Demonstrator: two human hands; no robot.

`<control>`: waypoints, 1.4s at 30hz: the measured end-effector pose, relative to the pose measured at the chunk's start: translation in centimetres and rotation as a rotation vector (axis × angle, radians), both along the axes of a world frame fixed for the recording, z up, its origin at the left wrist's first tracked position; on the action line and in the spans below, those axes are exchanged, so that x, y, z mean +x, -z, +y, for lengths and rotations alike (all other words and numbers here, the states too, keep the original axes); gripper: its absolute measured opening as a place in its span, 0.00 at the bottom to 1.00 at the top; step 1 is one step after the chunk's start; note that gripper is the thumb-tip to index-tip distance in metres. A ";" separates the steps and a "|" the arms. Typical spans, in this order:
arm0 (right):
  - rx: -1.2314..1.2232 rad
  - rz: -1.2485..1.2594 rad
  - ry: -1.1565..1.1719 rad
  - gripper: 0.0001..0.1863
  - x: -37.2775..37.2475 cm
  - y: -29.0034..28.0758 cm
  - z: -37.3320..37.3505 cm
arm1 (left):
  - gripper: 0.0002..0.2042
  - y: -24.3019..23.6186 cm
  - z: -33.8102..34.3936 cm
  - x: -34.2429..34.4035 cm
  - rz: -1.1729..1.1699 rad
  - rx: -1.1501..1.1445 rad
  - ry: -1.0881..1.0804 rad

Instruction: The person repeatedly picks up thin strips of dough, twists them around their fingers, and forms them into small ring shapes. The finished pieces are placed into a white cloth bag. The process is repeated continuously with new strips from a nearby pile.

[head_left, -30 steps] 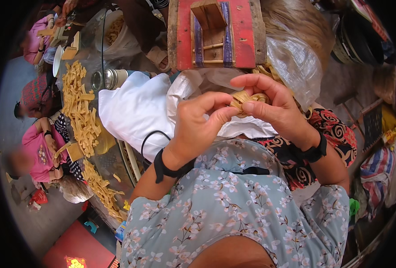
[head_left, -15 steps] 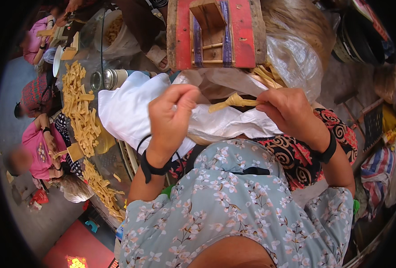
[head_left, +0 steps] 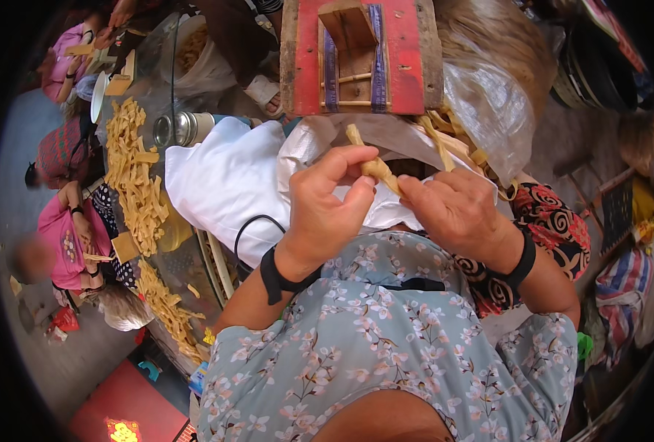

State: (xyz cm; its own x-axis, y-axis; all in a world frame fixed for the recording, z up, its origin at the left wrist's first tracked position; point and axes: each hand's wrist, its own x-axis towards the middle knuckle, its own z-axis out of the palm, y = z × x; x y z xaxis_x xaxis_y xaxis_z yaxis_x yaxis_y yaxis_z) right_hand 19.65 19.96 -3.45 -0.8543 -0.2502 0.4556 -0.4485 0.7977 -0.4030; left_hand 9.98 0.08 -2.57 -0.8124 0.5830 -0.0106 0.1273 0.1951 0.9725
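Note:
Over my lap, both hands work on a yellowish knotted tofu-skin strip (head_left: 378, 170). My left hand (head_left: 330, 210) closes its thumb and forefinger on the strip beside the knot; one end sticks up past the forefinger. Its other end disappears into the pinch of my right hand (head_left: 463, 210), which hides that part. Beneath lies a white sheet (head_left: 301, 158) with an opening just beyond my fingers. More yellowish strips (head_left: 441, 140) stick out beyond my right hand.
A red wooden stand (head_left: 308, 55) with a block on it is directly ahead. At left, a heap of yellowish pieces (head_left: 131, 173) covers a table beside a metal-lidded jar (head_left: 172, 129). Several people sit beyond. A clear plastic bag (head_left: 485, 110) lies right of the stand.
My left hand has come down and right to the knotted strip, which now points upward at its free end. My right hand has shifted slightly down and toward my left hand.

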 end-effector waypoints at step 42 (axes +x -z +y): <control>0.050 0.016 0.154 0.10 -12.5 4.5 9.0 | 0.08 -0.9 1.6 -13.4 0.633 -0.484 0.119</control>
